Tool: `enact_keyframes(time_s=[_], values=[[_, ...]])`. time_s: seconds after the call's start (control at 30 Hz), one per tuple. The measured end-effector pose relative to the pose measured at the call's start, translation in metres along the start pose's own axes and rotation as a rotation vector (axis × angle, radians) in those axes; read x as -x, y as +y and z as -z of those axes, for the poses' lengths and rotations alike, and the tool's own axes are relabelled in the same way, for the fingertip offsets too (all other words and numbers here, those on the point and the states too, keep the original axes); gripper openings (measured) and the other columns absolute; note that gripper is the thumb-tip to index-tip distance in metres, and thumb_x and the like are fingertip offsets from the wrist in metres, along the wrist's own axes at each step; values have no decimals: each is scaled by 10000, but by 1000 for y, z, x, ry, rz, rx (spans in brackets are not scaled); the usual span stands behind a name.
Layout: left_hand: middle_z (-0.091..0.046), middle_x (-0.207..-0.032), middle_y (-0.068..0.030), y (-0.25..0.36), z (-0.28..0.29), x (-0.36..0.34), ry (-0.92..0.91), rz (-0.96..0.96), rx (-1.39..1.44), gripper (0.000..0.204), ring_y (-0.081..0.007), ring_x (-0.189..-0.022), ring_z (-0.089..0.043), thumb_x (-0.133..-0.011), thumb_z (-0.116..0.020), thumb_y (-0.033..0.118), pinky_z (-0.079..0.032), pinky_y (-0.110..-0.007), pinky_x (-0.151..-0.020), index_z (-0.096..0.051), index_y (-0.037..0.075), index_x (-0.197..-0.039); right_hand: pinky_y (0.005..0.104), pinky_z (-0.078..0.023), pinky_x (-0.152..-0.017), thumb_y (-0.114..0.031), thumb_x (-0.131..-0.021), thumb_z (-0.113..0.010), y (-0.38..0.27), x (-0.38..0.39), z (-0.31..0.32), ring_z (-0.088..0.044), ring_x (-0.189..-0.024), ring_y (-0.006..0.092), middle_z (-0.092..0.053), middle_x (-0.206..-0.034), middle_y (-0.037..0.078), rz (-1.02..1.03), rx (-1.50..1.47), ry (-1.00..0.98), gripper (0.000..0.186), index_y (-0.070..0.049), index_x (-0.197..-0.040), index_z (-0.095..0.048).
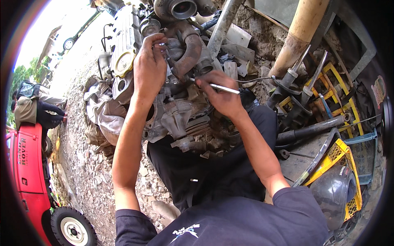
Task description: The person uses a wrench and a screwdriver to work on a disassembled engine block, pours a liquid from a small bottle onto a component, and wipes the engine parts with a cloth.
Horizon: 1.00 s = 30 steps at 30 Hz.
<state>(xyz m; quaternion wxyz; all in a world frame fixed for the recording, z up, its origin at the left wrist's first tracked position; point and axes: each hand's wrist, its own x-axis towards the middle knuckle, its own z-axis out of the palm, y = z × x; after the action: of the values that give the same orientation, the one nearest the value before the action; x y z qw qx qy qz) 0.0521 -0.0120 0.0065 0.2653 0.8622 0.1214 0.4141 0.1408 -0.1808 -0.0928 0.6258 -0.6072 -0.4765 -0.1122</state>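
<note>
In front of me stands a greasy engine [176, 117], with a rusty curved exhaust pipe [193, 51] on its upper side and a round metal turbo housing [182, 9] beyond. My right hand [221, 93] is closed round a slim silver wrench [225, 88], whose far end reaches in below the rusty pipe. What that end sits on is hidden. My left hand [150, 67] is raised at the pipe's left side, thumb and fingers pinched at a small shiny piece too small to name. A pale valve cover with a yellow-rimmed opening [125, 63] lies left of this hand.
A grey cloth [108, 112] hangs on the engine's left. Right are a bamboo post [301, 33], shock absorbers [287, 84], yellow crates [355, 112] and a dark helmet [330, 192]. Across the gravel [98, 172], a person [30, 108] leans by a red vehicle [30, 164].
</note>
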Motion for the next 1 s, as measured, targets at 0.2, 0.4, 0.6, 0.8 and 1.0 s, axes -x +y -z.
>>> enact_keyframes(time_s=[0.2,0.4,0.6,0.8,1.0], values=[[-660,-1218,-150,6,2,-1,93,23,73,279,-245,-1062,-695,-1046,-436,48,-564,-355,-909,-539,34,-1305,312,-516,-693,-85,-899,-743,-13,-20,-15,-690,-777,200,-724,-897,120,-61,-205,194,100,-6,-959,-756],[-667,-1186,-146,6,-1,-1,159,-12,79,281,-253,-1010,-700,-1030,-453,36,-559,-364,-868,-534,31,-1298,313,-519,-690,-116,-908,-739,12,1,-7,-687,-749,197,-722,-844,119,-156,-107,43,125,-5,-966,-748],[-654,-1214,-141,5,3,0,140,-22,46,283,-237,-1021,-691,-1039,-449,49,-559,-355,-886,-530,40,-1310,312,-514,-701,-202,-926,-746,-21,-26,-6,-671,-750,160,-729,-850,127,-226,-187,110,202,-13,-997,-751],[-678,-1179,-133,3,2,2,103,-38,46,274,-251,-1011,-689,-1041,-458,68,-547,-363,-888,-538,39,-1301,321,-528,-697,-165,-902,-751,12,-2,-6,-698,-772,179,-731,-858,120,-167,-110,-20,176,-11,-987,-750],[-678,-1213,-136,-5,3,1,79,-102,-48,294,-243,-1049,-699,-1061,-447,111,-555,-366,-910,-518,64,-1342,301,-516,-669,-212,-914,-749,-16,-31,-3,-686,-726,161,-739,-807,112,-301,-170,95,211,-9,-969,-757]])
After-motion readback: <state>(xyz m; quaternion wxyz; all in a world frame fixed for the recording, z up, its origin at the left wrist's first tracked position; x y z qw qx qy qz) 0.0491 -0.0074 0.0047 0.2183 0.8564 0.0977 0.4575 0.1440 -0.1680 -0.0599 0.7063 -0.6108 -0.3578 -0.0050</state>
